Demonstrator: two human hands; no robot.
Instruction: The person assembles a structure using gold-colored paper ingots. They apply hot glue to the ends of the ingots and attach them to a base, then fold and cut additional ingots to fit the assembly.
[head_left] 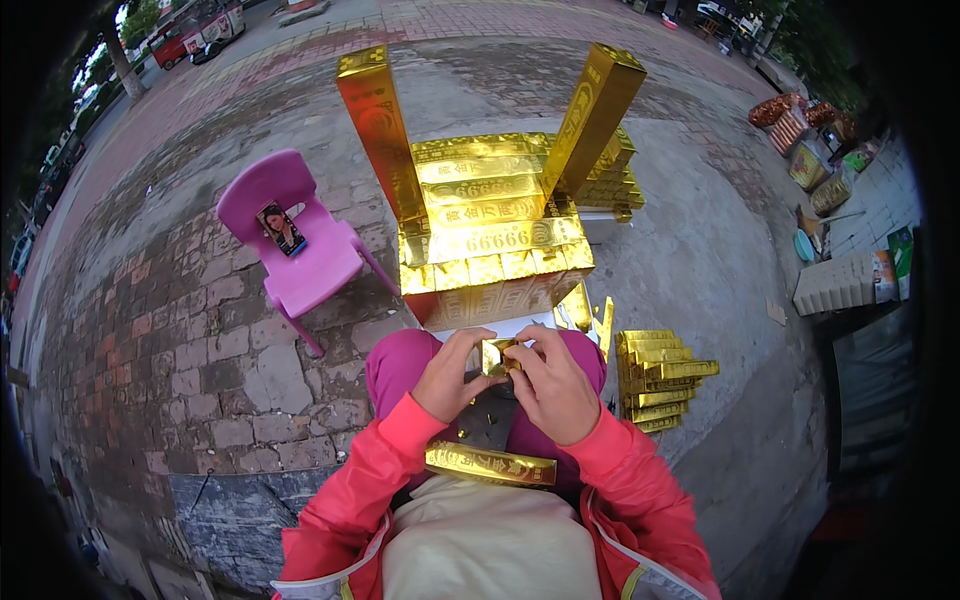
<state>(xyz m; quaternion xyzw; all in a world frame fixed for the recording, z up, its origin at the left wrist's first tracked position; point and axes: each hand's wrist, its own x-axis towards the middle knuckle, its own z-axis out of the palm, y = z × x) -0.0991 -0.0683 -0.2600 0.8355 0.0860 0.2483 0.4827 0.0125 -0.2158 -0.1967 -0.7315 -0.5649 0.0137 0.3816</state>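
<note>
Above my knees, my left hand (452, 378) and my right hand (556, 388) both grip a small gold foil box (494, 356). Its light inside shows between my fingers, which hide much of it. The left thumb and fingers curl round its left side, and the right fingers press at its right edge. Across my lap lies a long gold box (490, 465) with printed patterns, touched by neither hand. Just ahead of my hands stands a large stack of gold boxes (495, 240), with one tall box (380, 140) upright at its left and another tall box (594, 120) leaning at its right.
A pink plastic chair (310, 265) stands left of the stack, with a phone (281, 228) lit on it. Flat gold pieces (660, 378) are piled on the ground at the right. Filled bags (815, 160) and a grey stack (838, 284) line the far right.
</note>
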